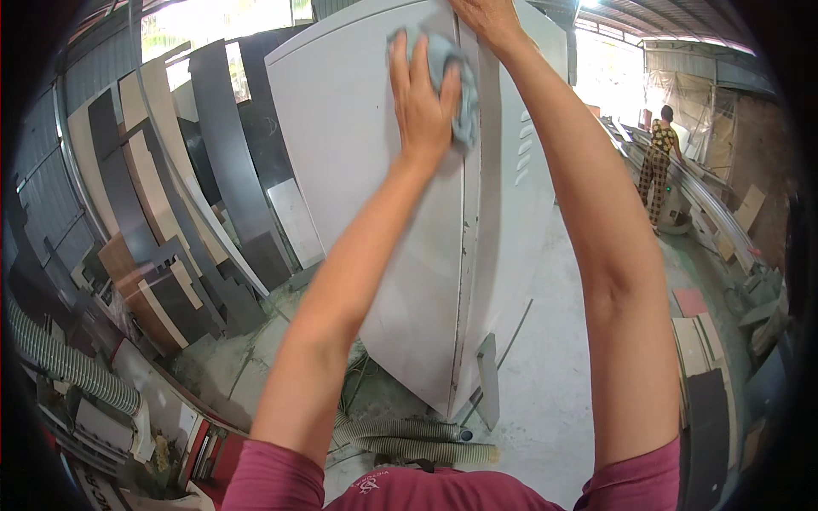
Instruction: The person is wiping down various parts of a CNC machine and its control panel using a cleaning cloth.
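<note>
A tall light-grey metal cabinet (pixel 366 187) stands in front of me, its corner edge toward me, with chipped paint low along that edge. With fingers spread, my left hand (pixel 423 111) presses a crumpled pale blue-grey cloth (pixel 464 111) against the upper front panel, beside the edge. Higher up, my right hand (pixel 487 21) touches the cabinet near the top of the same edge. The picture's upper rim cuts off most of its fingers, so its grip does not show.
Tall boards (pixel 226 153) lean against the left wall. Ribbed hoses (pixel 409 430) lie on the floor by my body, and another ribbed hose (pixel 72 362) runs at far left. A person (pixel 660 162) stands at the back right beside long metal profiles (pixel 711 204). Panels (pixel 707 409) lie stacked at right.
</note>
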`<act>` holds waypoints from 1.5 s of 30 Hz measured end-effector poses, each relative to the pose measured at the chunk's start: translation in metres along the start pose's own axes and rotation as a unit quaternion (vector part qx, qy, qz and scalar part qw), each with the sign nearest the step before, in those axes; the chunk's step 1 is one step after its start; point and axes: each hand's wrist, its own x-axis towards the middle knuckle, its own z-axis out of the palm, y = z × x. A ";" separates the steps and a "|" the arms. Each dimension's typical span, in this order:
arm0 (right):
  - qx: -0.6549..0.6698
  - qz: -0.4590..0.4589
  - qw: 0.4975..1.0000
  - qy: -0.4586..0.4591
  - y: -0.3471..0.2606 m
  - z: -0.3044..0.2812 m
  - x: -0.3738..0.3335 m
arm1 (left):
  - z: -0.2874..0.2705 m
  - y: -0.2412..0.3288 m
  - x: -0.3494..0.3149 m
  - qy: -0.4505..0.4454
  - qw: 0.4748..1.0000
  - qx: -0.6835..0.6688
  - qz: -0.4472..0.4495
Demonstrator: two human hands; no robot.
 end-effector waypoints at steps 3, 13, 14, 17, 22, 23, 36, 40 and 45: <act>0.101 0.037 0.986 0.126 0.000 -0.001 -0.007 | -0.014 0.011 -0.107 -0.050 0.998 0.002 -0.036; 0.106 0.072 0.978 0.165 -0.010 0.001 -0.008 | -0.043 -0.010 -0.215 -0.130 0.990 -0.022 -0.057; 0.115 0.092 0.977 0.155 -0.011 -0.002 -0.007 | -0.034 -0.016 -0.169 -0.112 0.992 -0.033 -0.036; 0.097 0.068 0.980 0.158 -0.012 0.000 -0.005 | -0.005 -0.028 -0.023 -0.021 0.999 -0.032 0.014; 0.068 0.117 0.985 0.105 -0.012 0.003 -0.007 | 0.028 -0.039 0.116 0.058 0.991 0.016 0.116; 0.070 0.095 0.987 0.113 -0.009 0.003 -0.006 | 0.030 -0.038 0.119 0.034 0.994 -0.006 0.105; 0.118 0.099 0.981 0.120 -0.019 0.002 -0.012 | -0.082 -0.006 -0.377 -0.129 0.908 -0.001 -0.398; 0.123 0.152 0.973 0.127 -0.029 -0.002 -0.014 | -0.069 -0.044 -0.281 -0.084 0.956 -0.006 -0.282; 0.116 0.110 0.979 0.124 -0.026 0.003 -0.011 | -0.029 -0.076 -0.057 -0.020 0.998 -0.014 -0.051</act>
